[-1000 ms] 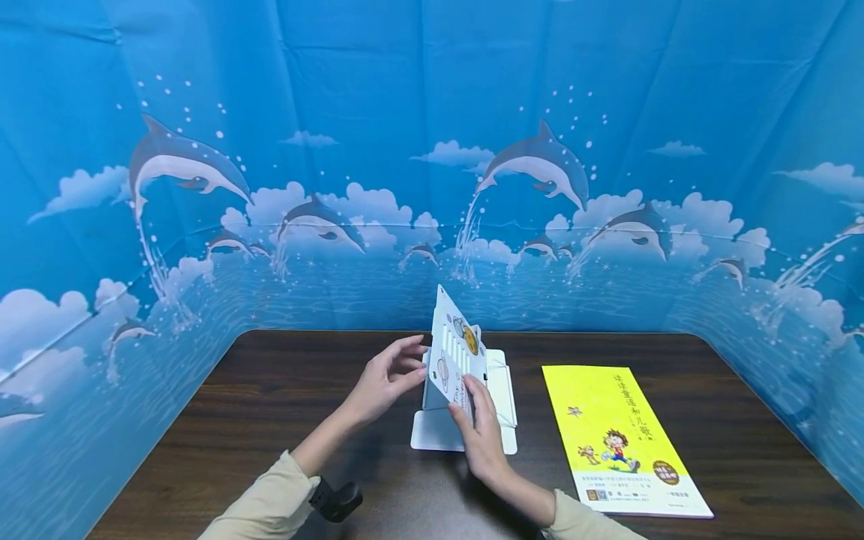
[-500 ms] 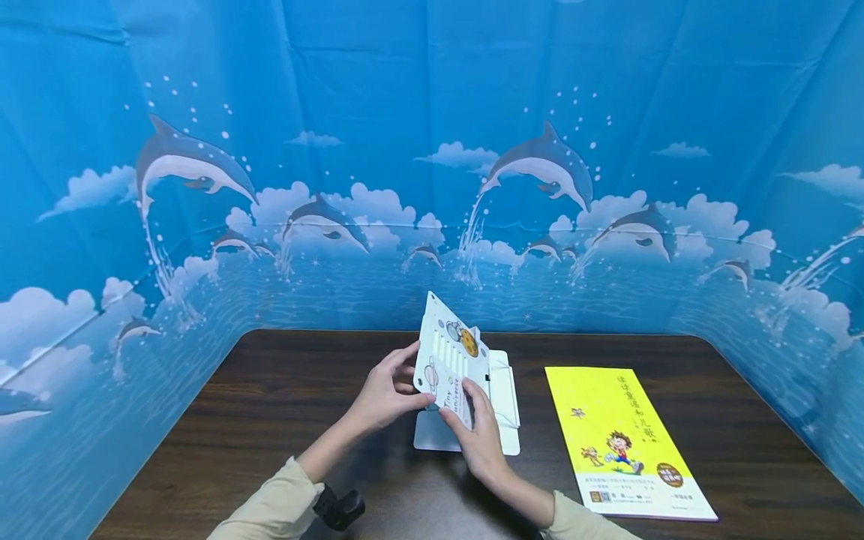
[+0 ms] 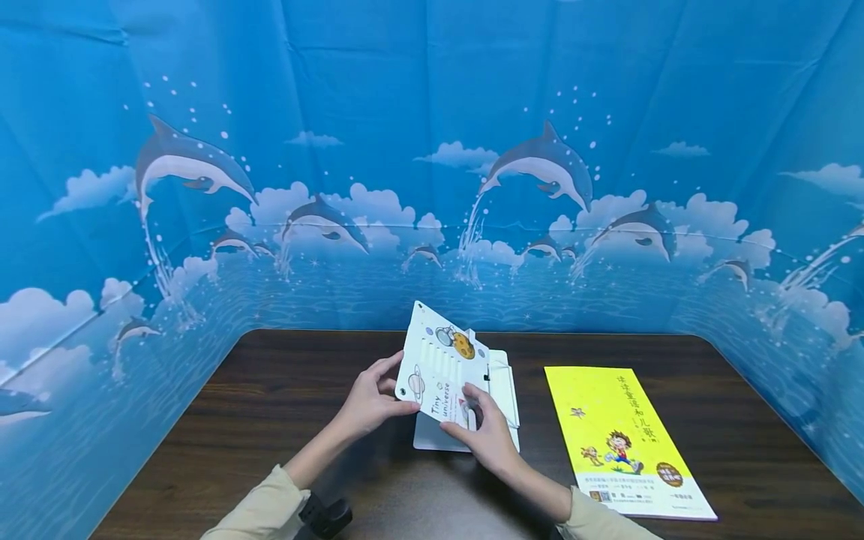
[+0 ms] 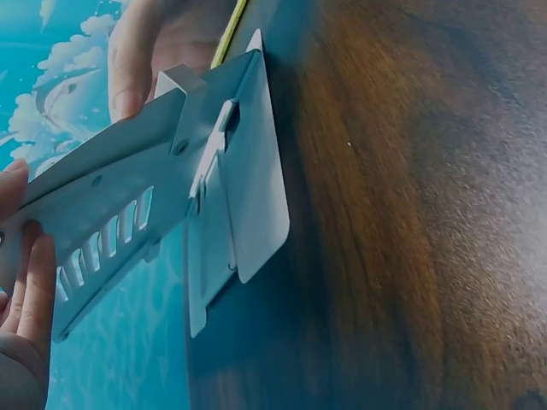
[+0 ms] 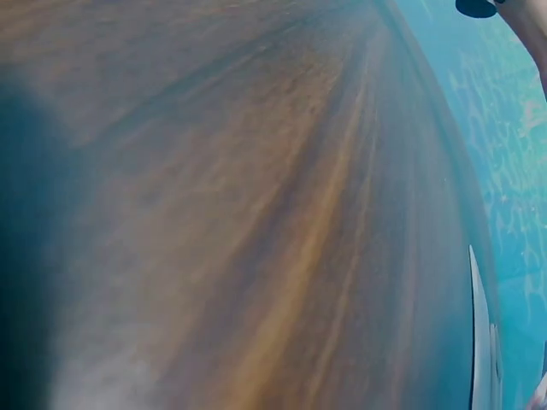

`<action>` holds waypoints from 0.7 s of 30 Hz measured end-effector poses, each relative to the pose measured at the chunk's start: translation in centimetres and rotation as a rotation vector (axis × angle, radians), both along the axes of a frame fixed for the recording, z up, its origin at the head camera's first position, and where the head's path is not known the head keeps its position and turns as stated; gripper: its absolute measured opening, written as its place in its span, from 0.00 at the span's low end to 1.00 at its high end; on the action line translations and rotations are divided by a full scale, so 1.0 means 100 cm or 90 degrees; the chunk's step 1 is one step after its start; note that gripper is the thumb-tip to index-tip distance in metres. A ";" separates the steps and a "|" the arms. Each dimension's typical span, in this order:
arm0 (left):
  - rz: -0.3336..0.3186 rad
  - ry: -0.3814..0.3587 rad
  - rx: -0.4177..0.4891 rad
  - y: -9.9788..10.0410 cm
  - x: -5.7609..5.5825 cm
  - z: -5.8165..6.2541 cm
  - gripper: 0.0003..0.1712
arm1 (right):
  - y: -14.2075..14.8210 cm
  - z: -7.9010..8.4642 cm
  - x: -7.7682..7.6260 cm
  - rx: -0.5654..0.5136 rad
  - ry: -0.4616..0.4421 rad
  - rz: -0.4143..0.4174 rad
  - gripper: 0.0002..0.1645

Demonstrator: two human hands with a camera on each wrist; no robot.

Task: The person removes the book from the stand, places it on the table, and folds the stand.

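Between my two hands is a white metal book stand, its front panel (image 3: 432,360) printed with planets and the words "Tiny universe". That panel leans over to the left, while the flat base (image 3: 502,397) lies on the table beneath and to its right. My left hand (image 3: 367,397) pinches the panel's left edge, thumb in front and fingers behind. At the lower edge, my right hand (image 3: 491,435) holds the panel between thumb and fingers. The left wrist view shows the slotted back of the panel (image 4: 94,205) and the hinge wires above the base plate (image 4: 256,196).
A yellow children's book (image 3: 628,442) lies flat on the dark wooden table (image 3: 270,390), right of the stand. Behind the table hangs a blue dolphin-print curtain (image 3: 378,150). A black device (image 3: 325,517) is strapped to the left wrist.
The panel has swung left and downward, turning its printed face more toward the head camera. My left hand moved to its edge and followed it left; my right hand kept hold at the bottom.
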State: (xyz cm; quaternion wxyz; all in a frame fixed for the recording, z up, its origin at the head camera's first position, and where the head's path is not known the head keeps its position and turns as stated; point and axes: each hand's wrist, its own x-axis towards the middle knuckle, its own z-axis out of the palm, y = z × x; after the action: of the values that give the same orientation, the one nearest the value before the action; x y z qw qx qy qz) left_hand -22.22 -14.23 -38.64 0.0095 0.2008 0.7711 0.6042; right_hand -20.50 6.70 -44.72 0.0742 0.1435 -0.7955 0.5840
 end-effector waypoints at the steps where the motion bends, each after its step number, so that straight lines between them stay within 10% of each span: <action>1: 0.002 -0.002 -0.002 -0.001 0.000 0.000 0.47 | 0.001 -0.001 0.000 -0.002 0.004 0.004 0.43; 21: 0.010 -0.087 -0.075 -0.028 -0.001 -0.025 0.47 | 0.025 -0.014 0.000 0.137 0.050 0.038 0.34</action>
State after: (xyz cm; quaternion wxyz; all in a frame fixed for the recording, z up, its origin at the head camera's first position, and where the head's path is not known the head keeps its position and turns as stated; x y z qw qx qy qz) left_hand -22.33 -16.99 -41.13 0.0693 0.1520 0.8041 0.5705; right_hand -20.54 9.20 -46.15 0.0719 0.1967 -0.8454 0.4913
